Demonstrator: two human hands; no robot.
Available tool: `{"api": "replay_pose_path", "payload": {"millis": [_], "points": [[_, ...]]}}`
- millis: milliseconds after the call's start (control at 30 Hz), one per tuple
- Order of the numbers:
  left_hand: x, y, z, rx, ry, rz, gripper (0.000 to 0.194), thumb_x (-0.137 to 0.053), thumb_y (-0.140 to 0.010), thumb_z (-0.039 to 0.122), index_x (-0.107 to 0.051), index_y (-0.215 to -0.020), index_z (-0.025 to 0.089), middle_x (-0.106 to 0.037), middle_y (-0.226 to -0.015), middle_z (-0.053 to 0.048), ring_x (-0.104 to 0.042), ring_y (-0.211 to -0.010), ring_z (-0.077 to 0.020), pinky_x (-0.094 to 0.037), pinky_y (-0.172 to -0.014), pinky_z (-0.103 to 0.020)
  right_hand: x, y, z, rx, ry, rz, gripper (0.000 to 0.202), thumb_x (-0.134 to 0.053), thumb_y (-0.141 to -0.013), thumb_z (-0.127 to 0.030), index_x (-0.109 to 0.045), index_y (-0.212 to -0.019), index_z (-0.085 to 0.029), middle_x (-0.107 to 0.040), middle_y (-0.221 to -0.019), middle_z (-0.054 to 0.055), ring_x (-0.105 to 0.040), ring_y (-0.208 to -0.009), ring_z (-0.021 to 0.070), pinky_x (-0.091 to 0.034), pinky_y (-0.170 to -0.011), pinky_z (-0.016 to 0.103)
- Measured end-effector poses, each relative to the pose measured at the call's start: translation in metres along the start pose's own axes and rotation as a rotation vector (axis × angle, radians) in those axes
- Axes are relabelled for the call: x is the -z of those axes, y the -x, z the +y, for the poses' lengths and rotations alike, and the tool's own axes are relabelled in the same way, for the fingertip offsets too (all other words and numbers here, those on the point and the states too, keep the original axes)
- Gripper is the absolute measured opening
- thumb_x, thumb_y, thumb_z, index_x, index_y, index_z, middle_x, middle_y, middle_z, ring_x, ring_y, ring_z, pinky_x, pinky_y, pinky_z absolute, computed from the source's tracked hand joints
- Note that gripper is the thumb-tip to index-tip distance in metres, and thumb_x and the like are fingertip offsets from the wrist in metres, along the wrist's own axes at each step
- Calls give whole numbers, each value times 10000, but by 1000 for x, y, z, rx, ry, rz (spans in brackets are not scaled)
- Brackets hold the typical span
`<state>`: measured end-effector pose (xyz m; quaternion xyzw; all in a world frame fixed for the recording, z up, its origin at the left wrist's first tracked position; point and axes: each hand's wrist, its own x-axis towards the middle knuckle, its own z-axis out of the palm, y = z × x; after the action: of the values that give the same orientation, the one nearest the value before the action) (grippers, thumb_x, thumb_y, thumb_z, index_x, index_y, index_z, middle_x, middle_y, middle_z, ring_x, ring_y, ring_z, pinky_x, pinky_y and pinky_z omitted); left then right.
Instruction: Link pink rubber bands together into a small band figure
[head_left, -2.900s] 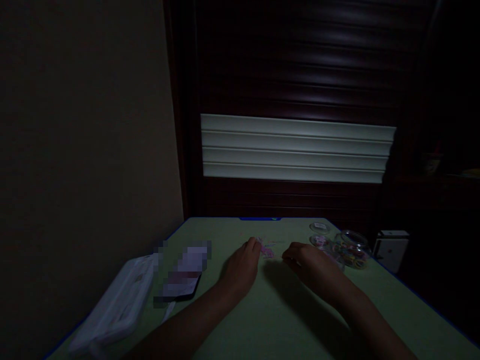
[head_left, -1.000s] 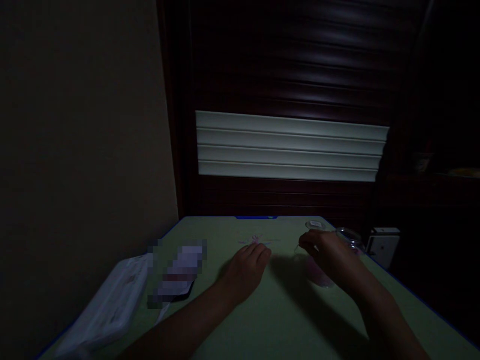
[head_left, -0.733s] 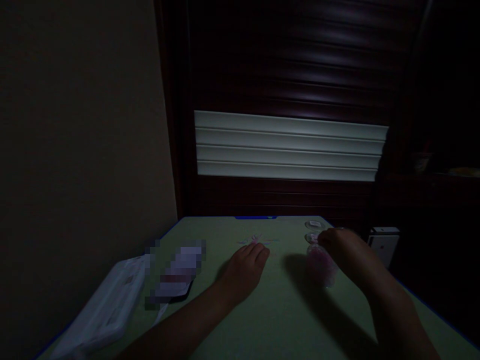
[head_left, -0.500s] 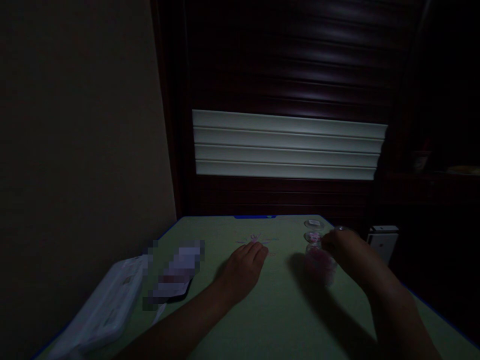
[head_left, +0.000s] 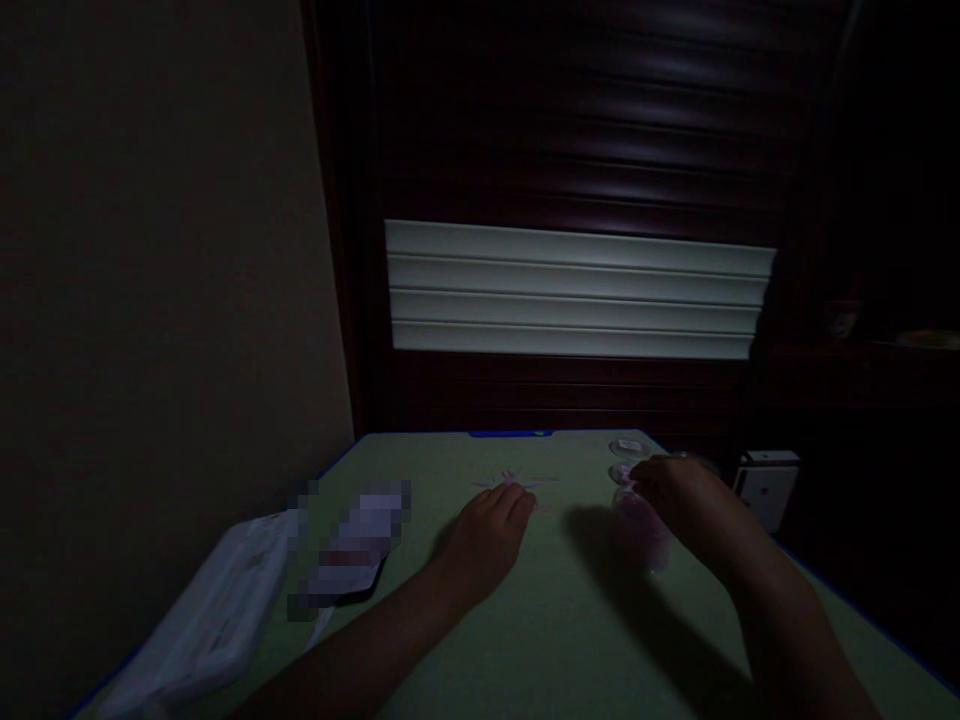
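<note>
My left hand point(head_left: 487, 535) rests on the table with its fingers curled and pressed together. Just beyond the fingertips lie thin, pale pink strands point(head_left: 507, 480) spread out like a star; the hand hides their near side. My right hand point(head_left: 679, 490) is closed in a pinch at the rim of a clear jar point(head_left: 640, 535) with pink contents. Whatever its fingertips hold is too small and dark to make out. Behind the jar sits a small round dish point(head_left: 620, 472) with pink and white bits, partly covered by the fingers. Farther back lies a clear round lid point(head_left: 628, 447) with a white label.
A pale green table point(head_left: 555, 610) with a blue edge lies under both hands. A blurred phone-like object point(head_left: 360, 545) and a long white case point(head_left: 210, 600) lie on the left. A wall closes off the left side. Beyond the right edge stands a white box point(head_left: 766, 488).
My right hand has shifted a little to the left, its fingertips now over the jar's rim and the small dish. My left hand has hardly moved.
</note>
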<state>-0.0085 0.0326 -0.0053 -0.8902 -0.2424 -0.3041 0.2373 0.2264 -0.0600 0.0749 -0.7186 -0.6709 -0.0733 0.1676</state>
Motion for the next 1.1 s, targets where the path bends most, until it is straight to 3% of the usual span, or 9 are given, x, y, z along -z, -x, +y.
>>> {"api": "replay_pose_path", "payload": {"millis": [200,333,533,1100], "points": [[-3,2,-2,109,65,-46,226,-344,-868,63,-486,-1018,156,-575,-992,-79,-552,-950,-196,-459,-844,-367,-6,1,-29,158,-91,97,231,-449,-833,-197,-670,-903,-194,-659,-892,83,-604,-790,176,-395,-670,256],[-4,1,-6,193,95,-96,219,-337,-869,68,-483,-1003,162,-560,-1002,-72,-539,-964,-186,-446,-849,-340,-10,4,-48,299,-134,41,242,-416,-850,-182,-658,-850,-189,-643,-851,58,-591,-744,138,-385,-656,232],[-4,0,-7,337,154,-149,191,-319,-899,116,-499,-912,176,-540,-890,-42,-540,-810,-158,-439,-735,-283,-13,8,-65,369,-103,-84,235,-411,-826,-135,-621,-725,-170,-626,-775,43,-559,-661,109,-353,-589,207],[-16,-2,-14,282,121,-243,226,-395,-877,116,-608,-815,158,-563,-848,-59,-511,-859,-180,-408,-759,-298,-18,6,-66,394,-131,-120,234,-412,-807,-118,-621,-718,-169,-624,-762,47,-553,-644,112,-357,-603,210]]}}
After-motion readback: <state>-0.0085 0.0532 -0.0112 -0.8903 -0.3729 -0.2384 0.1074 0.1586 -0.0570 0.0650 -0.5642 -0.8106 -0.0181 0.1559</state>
